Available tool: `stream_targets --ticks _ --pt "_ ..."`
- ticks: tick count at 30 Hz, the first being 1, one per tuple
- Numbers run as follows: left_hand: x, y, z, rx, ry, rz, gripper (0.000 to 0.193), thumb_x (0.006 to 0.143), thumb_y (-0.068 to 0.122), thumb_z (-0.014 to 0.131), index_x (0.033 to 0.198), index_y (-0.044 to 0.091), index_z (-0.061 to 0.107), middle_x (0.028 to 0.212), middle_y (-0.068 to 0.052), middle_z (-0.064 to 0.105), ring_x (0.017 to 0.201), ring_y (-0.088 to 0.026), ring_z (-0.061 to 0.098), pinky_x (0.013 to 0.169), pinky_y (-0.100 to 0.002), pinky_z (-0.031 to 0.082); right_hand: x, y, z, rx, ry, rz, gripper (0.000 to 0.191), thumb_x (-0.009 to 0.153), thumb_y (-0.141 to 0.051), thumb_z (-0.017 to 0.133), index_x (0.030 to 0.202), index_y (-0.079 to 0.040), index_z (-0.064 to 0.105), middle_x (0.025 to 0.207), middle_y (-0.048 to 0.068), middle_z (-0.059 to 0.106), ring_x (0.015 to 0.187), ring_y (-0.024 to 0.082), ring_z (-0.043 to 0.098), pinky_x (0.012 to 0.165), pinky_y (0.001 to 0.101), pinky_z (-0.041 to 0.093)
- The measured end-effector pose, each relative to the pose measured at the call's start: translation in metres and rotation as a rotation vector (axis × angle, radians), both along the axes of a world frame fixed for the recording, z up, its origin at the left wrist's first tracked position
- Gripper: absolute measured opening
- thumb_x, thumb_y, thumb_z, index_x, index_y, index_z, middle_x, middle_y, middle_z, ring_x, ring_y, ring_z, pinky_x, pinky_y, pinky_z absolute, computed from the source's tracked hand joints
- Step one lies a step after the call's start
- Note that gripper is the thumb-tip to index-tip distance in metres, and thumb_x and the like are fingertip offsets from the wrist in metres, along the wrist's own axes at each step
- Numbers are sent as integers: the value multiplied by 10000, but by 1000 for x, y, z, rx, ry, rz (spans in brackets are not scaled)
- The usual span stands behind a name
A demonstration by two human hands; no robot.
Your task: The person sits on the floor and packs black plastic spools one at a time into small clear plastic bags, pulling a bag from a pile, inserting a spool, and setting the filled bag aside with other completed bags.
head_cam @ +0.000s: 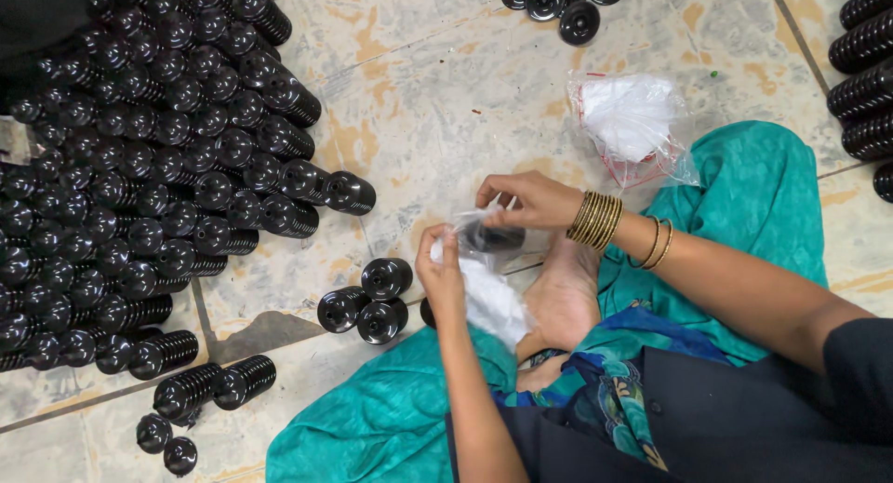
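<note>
1. At frame centre, the left hand point(442, 276) has its fingers curled closed, pinching the lower edge of a clear plastic bag point(484, 236).
2. The right hand point(530, 202) pinches the bag's upper edge between thumb and fingertips, its other fingers bent.
3. A black ribbed spool point(498, 238) sits inside the bag, between the two hands.
4. Three loose spools point(367, 301) lie just left of the left hand.
5. A big spool pile point(139, 176) fills the left of the frame.
6. A bag of white bags point(633, 125) lies at upper right on the tiled floor point(437, 83).

place: floor-level piecework workshop | evidence: black ribbed spools point(139, 194) heaped on tiled floor point(437, 101)
</note>
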State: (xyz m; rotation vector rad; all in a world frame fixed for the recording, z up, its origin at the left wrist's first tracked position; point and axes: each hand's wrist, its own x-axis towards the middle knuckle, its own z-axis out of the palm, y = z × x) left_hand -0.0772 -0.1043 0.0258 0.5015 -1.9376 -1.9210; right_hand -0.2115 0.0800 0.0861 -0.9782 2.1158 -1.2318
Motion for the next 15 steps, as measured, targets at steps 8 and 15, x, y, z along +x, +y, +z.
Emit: stream_targets --ticks 8,15 --pt "-8 20 2 300 97 -22 155 1032 182 644 1039 29 621 865 11 579 781 -66 500 705 -220 427 10 -3 3 -232 305 141 449 846 -308 779 1191 -42 668 1147 138 658 1064 341 660 897 414 515" --pt "-8 21 19 264 90 -13 159 1021 158 665 1052 3 659 938 -13 620 866 -87 550 789 -241 451 13 -6 -29 -243 173 6 254 946 -225 673 1110 -43 741 1067 81 755 942 239 744 823 343 583"
